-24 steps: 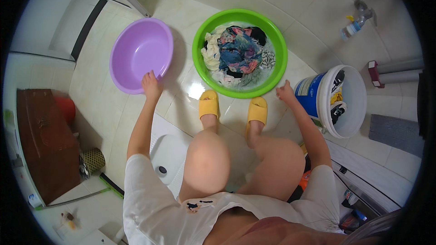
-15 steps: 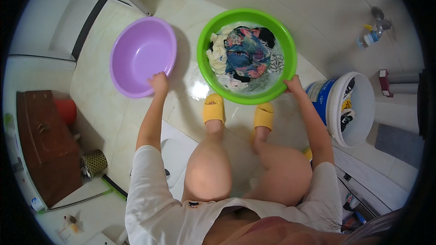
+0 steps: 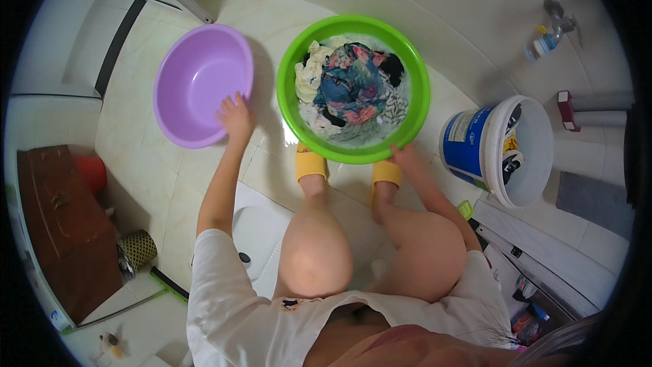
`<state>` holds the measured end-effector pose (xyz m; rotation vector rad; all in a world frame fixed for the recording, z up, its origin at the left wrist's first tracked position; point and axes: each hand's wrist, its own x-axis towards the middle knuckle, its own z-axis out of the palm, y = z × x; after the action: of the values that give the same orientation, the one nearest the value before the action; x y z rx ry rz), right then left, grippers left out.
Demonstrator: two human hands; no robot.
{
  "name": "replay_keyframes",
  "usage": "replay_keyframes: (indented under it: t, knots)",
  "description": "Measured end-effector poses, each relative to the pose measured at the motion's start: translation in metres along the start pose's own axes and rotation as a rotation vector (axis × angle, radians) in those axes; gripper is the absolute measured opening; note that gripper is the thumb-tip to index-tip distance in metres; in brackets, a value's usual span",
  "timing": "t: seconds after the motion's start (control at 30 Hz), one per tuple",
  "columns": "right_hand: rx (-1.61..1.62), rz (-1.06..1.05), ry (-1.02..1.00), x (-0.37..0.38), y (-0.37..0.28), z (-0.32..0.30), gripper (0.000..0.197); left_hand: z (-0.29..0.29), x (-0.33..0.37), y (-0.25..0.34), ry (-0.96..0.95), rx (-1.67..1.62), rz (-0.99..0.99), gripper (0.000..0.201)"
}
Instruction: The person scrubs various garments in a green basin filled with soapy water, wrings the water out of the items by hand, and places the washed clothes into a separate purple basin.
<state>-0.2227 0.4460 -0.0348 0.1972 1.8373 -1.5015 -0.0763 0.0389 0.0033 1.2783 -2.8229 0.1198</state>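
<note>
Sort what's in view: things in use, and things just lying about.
In use, it seems: green basin, right grip at its rim; clothes inside; purple basin, left grip over its rim.
Apparently lying about: blue-and-white bucket; brown box; patterned bin; green-handled tool.

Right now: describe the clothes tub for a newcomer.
On the tiled floor, find the yellow slippers. Just beyond sits the round tub of soaking clothes, right hand at its rim. Unlike the purple tub and white bucket beside it, it's bright green.
</note>
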Motion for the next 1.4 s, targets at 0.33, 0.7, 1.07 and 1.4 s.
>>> replay_keyframes:
  t: [0.33, 0.7, 1.07, 1.4]
  knots:
    - [0.045, 0.026, -0.028, -0.038, 0.036, 0.001, 0.035, -0.041, -0.010, 0.183, 0.015, -0.403, 0.659, 0.062]
    - [-0.006, -0.003, -0.106, -0.072, 0.028, -0.029, 0.031, -0.015, -0.044, 0.188, -0.330, -0.250, 0.689, 0.044]
    - [0.018, 0.133, -0.201, -0.099, 0.059, -0.075, 0.051, -0.009, -0.108, 0.150, -0.825, -0.407, 0.962, 0.049]
    - [-0.755, -0.687, -0.012, 0.031, -0.092, -0.036, 0.039, -0.006, -0.045, 0.170, -0.084, -0.531, 0.602, 0.053]
